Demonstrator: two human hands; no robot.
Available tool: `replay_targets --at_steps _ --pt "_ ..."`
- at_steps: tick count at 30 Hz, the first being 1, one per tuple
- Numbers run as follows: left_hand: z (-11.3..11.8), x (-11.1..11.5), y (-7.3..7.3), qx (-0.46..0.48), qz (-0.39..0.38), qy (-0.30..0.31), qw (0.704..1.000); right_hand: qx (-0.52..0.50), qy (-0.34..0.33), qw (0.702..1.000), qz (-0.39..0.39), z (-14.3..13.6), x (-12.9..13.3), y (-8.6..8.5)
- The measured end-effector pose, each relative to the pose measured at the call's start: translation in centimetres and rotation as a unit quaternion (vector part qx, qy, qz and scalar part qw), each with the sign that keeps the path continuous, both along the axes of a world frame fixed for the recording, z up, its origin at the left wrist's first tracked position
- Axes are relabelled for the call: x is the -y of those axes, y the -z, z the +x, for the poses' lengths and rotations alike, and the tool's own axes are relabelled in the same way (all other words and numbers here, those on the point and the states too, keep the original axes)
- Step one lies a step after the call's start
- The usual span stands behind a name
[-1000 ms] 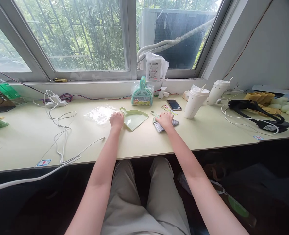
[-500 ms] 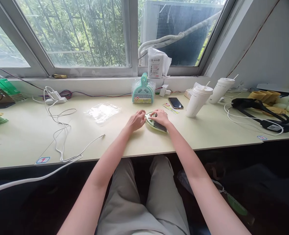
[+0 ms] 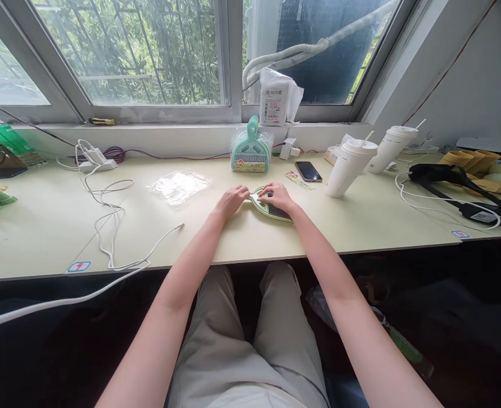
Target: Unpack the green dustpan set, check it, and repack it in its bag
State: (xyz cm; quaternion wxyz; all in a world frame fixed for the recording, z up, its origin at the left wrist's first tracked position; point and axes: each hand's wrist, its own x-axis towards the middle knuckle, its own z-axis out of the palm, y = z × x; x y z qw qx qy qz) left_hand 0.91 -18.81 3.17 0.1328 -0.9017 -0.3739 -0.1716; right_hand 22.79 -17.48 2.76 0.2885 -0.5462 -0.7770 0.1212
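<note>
On the table in front of me lies a small light-green dustpan (image 3: 264, 213) with a dark-bristled brush (image 3: 281, 213) nested in it. Its handle points left, and my left hand (image 3: 232, 200) is closed around the handle's end. My right hand (image 3: 277, 196) reaches over the brush from above, thumb and fingers pinching at its light-coloured grip; the palm hides part of the bristles. Behind them a second, teal dustpan and brush set (image 3: 250, 152) stands upright in clear wrapping. A crumpled clear plastic bag (image 3: 180, 186) lies to the left, and a colourful printed card (image 3: 299, 181) to the right.
A phone (image 3: 309, 171) and two white lidded cups (image 3: 352, 167) with straws are at the right. Beyond them lies a black strap-like device (image 3: 463, 192). White cables (image 3: 112, 215) trail across the left side near a power strip (image 3: 97, 165). A tissue pack (image 3: 275, 102) stands on the windowsill.
The dustpan and brush have turned a little, so the handle lies more sideways to the left. Both hands stay on them. The camera view has tilted slightly.
</note>
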Motion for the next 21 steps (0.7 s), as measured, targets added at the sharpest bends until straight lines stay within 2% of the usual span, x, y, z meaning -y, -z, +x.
replay_targets --at_steps 5,16,19,21 --pt "0.2 -0.3 0.5 0.01 -0.016 -0.034 0.999 0.001 -0.003 1.0 -0.003 0.2 -0.1 0.0" --pt "0.7 0.5 0.6 0.01 -0.058 -0.069 0.996 0.026 -0.008 1.0 -0.001 0.2 0.8 -0.5" --pt "0.8 0.8 0.4 0.075 -0.069 -0.052 0.993 0.046 -0.003 0.999 0.018 0.0 0.9 -0.4" --pt "0.9 1.2 0.0 0.188 -0.061 -0.061 0.978 0.038 -0.008 0.999 0.035 -0.2 0.6 -0.7"
